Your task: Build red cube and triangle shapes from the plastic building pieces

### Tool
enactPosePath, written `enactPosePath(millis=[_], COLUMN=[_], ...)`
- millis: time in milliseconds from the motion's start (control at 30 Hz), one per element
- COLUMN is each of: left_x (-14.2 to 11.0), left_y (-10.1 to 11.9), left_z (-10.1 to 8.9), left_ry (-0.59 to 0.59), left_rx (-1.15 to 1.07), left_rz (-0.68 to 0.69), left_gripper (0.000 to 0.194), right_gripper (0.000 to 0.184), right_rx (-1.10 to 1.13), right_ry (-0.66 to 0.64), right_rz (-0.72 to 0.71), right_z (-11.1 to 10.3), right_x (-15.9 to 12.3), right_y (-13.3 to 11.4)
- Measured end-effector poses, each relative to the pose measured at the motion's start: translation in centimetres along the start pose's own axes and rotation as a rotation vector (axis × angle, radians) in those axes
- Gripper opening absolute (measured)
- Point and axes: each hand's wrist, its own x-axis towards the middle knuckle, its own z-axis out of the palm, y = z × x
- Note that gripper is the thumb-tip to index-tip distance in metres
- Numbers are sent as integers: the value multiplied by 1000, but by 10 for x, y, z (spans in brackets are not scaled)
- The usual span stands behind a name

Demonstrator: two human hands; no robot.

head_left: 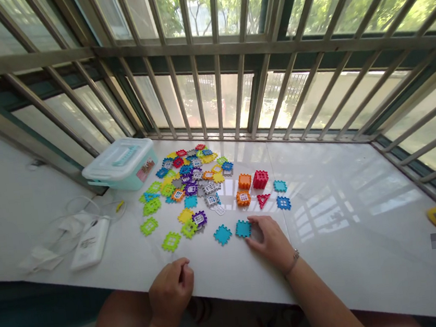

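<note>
A teal square interlocking tile (pixel 243 229) lies near the front of the table, with the thumb and fingertips of my right hand (pixel 270 241) on its right edge corners. Just left of it, a second teal tile (pixel 223 235) rests turned on its corner. My left hand (pixel 172 289) is curled into a loose fist at the table's front edge, and nothing shows in it. Beyond my right hand stand stacked orange tiles (pixel 245 181), an orange window piece (pixel 243 198), a red stack (pixel 261 179) and a red triangle (pixel 264 201). A teal tile (pixel 280 186) and a blue window tile (pixel 284 202) lie to their right.
Many coloured tiles form a loose pile (pixel 192 179) left of centre. A lidded plastic box (pixel 121 164) stands behind at the left. A white device (pixel 90 243) with a cable lies on the left side. Metal bars (pixel 218 95) enclose the back.
</note>
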Motion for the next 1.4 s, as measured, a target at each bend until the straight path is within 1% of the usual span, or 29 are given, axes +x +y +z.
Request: enactPosePath(millis=[67,167,1000,1400], left_x=[0,1,2,4], left_y=[0,0,0,0], left_z=[0,0,-2,-1], left_ry=[1,0,-1,7], left_rx=[-1,-5,1,-9], left_rz=[-1,-3,12,11], left_gripper=[13,13,13,13], right_gripper=[50,48,60,57], right_rx=[-7,-16,9,8], right_ry=[-6,-10,9,-13], right_rz=[-8,-12,16,37], right_z=[0,0,3,-1], right_x=[0,0,-1,-1], right_y=[0,0,2,-1])
